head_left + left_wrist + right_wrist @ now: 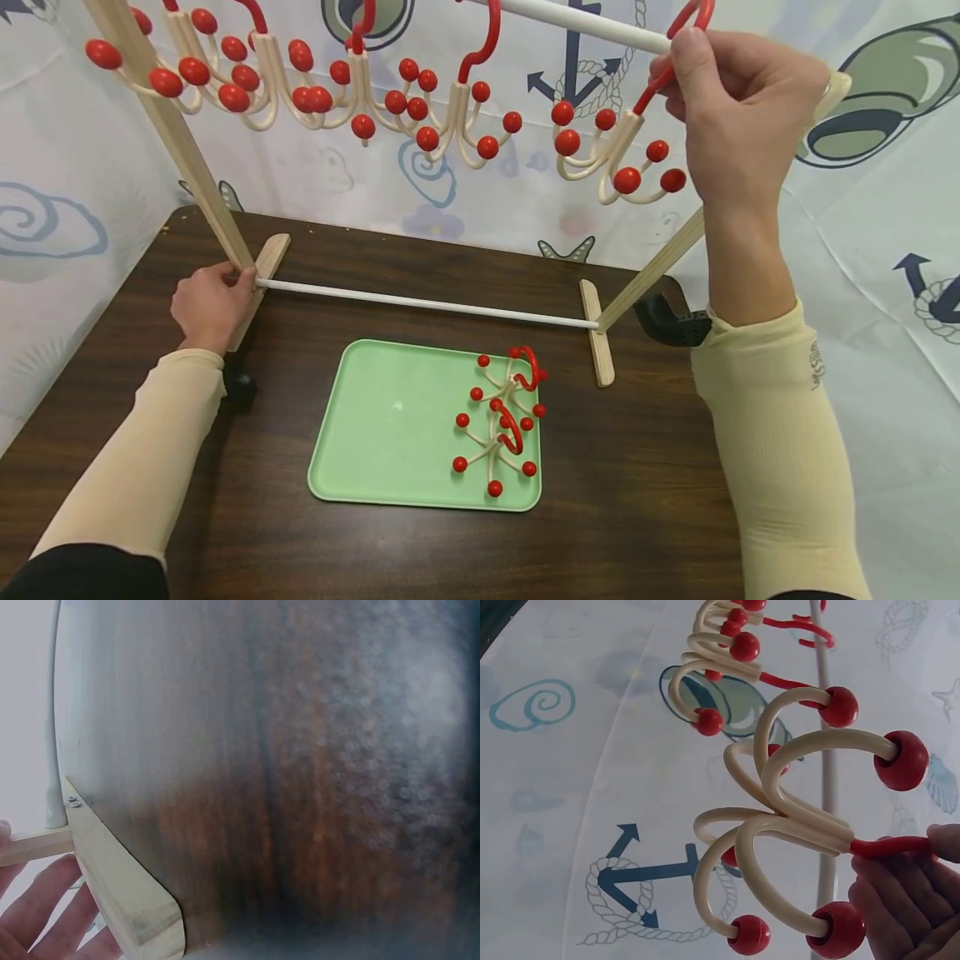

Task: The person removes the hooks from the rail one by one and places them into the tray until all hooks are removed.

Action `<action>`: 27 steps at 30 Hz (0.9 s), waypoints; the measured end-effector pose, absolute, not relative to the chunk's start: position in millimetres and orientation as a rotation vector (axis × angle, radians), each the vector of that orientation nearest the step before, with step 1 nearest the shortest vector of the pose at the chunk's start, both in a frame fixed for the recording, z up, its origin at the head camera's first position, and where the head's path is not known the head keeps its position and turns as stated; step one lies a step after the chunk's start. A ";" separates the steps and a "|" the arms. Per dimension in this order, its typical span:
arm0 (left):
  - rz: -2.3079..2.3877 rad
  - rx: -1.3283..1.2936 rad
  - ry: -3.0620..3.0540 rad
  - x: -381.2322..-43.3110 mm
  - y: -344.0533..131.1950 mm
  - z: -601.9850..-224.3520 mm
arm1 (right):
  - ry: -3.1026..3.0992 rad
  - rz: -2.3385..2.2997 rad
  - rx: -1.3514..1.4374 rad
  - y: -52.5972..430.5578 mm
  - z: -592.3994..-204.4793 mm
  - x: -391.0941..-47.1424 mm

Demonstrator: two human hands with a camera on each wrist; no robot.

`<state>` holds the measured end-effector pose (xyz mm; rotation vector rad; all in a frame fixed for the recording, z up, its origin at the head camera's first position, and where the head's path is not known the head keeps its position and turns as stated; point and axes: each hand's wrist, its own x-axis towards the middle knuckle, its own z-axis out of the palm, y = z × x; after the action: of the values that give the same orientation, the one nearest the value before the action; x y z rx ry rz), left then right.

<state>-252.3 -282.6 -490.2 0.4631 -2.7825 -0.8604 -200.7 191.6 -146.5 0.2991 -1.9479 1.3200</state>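
While the right hand [738,108] pinches a ball-tipped hanger [621,143] by its red hook [647,98], the left hand [213,307] grips a wooden upright [187,167].
Close by the right hand's fingers runs a white top rod [585,21], with similar hangers [455,108] dangling to their left. Below, between both hands' fingers, a green tray [390,450] holds two more hangers [493,446] along its right edge, brown tabletop [637,500] stretching around its rim.

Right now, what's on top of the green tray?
A near hanger and a far hanger, both at the right side of the green tray. Spots directly beneath them are covered and can't be seen.
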 end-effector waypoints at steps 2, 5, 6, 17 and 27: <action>-0.860 0.470 -2.787 -251.7 -282.5 -489.6 | -1.950 1.320 0.301 193.9 -149.8 -194.0; -0.863 0.481 -2.790 -251.2 -282.5 -489.8 | -1.957 1.278 0.373 195.2 -159.9 -183.9; -0.863 0.483 -2.791 -251.1 -282.4 -489.8 | -1.966 1.288 0.397 195.0 -163.9 -180.5; -0.862 0.493 -2.790 -250.5 -281.4 -488.0 | -2.250 1.336 0.659 173.0 -228.3 -142.7; -0.869 0.488 -2.781 -249.4 -279.3 -487.0 | -2.520 1.453 0.689 150.8 -288.8 -143.2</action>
<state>-249.4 -279.3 -487.0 0.4878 -2.7809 -0.8692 -143.2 150.8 -288.8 0.6893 -2.5201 1.4526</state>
